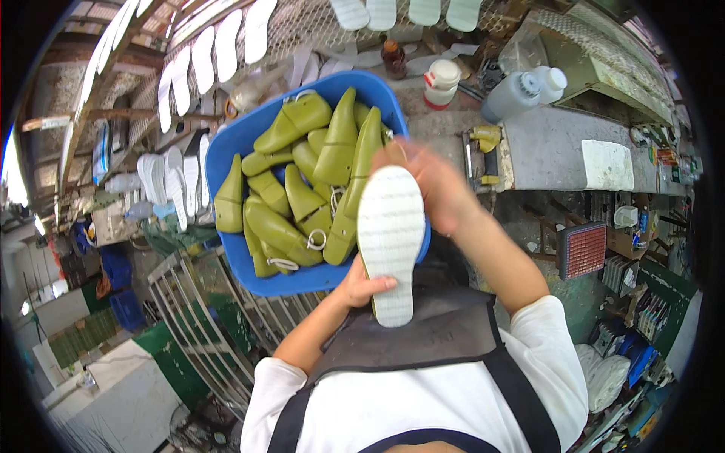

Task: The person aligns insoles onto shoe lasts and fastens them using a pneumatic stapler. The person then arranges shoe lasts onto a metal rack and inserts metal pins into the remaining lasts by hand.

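A white, ribbed insole (391, 234) is in front of my chest, toe end away from me. My left hand (356, 288) grips it near the heel, thumb lying across its face. A thin green edge shows along its left side, as of a shoe last beneath; most of that is hidden. Beside the toe end is my right hand (434, 189), smeared by motion, its fingers unclear. Just beyond, a blue plastic tub (260, 285) holds several olive-green shoe lasts (279, 230), some with string loops.
White insoles (226, 45) hang on the mesh behind the tub. On the bench to the right are a red-and-white tub (441, 83), a plastic bottle (512, 96), a yellow-handled tool (485, 155) and a white sheet (607, 164). A metal rack (198, 313) stands at lower left.
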{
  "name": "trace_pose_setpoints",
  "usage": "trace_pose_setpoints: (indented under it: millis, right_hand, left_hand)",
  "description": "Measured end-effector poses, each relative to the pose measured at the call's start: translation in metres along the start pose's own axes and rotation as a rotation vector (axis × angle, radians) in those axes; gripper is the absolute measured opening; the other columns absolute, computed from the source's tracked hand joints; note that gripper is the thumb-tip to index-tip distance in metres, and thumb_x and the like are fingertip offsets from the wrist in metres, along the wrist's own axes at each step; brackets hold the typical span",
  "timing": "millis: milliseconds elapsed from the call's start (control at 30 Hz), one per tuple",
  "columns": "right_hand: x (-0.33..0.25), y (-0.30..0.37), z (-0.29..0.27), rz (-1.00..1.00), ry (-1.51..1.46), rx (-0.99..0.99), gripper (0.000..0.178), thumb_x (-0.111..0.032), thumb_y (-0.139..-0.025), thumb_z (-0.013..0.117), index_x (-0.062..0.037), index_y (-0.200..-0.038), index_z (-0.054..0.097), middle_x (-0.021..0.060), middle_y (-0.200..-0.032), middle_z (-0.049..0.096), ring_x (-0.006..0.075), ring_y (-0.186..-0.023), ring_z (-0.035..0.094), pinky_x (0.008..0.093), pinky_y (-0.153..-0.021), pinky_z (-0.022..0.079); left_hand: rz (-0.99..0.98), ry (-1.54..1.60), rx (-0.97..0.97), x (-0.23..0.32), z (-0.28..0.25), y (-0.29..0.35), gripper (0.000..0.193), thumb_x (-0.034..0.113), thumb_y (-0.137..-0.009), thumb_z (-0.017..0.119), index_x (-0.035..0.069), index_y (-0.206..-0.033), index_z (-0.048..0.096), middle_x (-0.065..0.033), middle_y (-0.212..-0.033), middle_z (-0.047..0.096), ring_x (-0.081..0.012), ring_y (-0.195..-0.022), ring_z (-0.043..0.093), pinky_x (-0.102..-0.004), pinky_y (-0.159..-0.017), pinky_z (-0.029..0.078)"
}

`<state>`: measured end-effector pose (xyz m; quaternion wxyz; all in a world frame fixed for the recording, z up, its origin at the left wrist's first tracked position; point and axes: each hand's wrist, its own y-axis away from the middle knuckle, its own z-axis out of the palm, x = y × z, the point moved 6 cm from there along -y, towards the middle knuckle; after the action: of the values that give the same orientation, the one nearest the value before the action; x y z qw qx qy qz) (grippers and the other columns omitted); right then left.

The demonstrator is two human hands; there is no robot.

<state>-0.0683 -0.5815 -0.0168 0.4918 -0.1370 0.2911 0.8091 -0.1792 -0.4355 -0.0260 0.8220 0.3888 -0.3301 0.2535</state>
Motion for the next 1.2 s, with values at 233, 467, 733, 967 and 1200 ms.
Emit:
trace_pose_setpoints:
  millis: [233,467,733,967,1200]
  right_hand:
    - [-0.058,0.026,-0.367,0.128,1.734,1.019,0.090,-0.054,-0.066,0.072,0.0018,-0.131,0.045,0.0286,-0.135,0.037,0.0400,-0.127,0.037,0.0423,-0.106,0.031]
    - [-0.054,-0.006,-0.320,-0.076,2.004,0.988,0.068,-0.038,-0.066,0.078,0.0054,-0.112,0.054,0.0230,-0.118,0.050,0.0378,-0.108,0.050,0.0433,-0.094,0.041]
    - [-0.023,0.046,-0.244,-0.030,0.268,0.536,0.028,-0.020,-0.079,0.069,-0.0022,-0.094,0.053,0.0105,-0.081,0.056,0.0221,-0.072,0.055,0.0354,-0.063,0.046]
    - [-0.069,0.112,-0.104,-0.024,0.923,0.363,0.031,-0.014,-0.079,0.069,-0.0007,-0.106,0.059,0.0047,-0.077,0.058,0.0161,-0.067,0.055,0.0297,-0.063,0.043]
    - [-0.074,0.110,0.045,-0.440,1.638,-0.246,0.034,-0.009,-0.068,0.074,-0.0015,-0.098,0.062,0.0071,-0.082,0.065,0.0168,-0.072,0.064,0.0273,-0.068,0.050]
  left_hand:
    - [0.051,0.307,0.522,0.009,-0.060,-0.001,0.062,0.040,-0.075,0.058,-0.006,-0.116,0.053,-0.0182,-0.093,0.063,-0.0270,-0.079,0.064,-0.0373,-0.071,0.053]
    - [0.189,0.405,0.567,0.027,-0.061,0.010,0.056,0.038,-0.079,0.055,-0.004,-0.115,0.052,-0.0169,-0.096,0.063,-0.0250,-0.079,0.064,-0.0354,-0.070,0.054]
    - [0.158,0.242,0.411,-0.013,-0.031,0.030,0.060,0.032,-0.074,0.063,-0.003,-0.120,0.049,-0.0143,-0.101,0.061,-0.0239,-0.088,0.062,-0.0353,-0.076,0.051]
    - [0.229,0.055,0.057,-0.005,0.008,0.048,0.079,0.014,-0.068,0.073,-0.001,-0.135,0.035,-0.0124,-0.125,0.051,-0.0231,-0.116,0.049,-0.0367,-0.099,0.038]
    - [0.279,0.102,0.050,-0.005,-0.006,0.056,0.082,0.015,-0.068,0.074,-0.001,-0.137,0.032,-0.0137,-0.128,0.048,-0.0229,-0.117,0.048,-0.0373,-0.099,0.038]
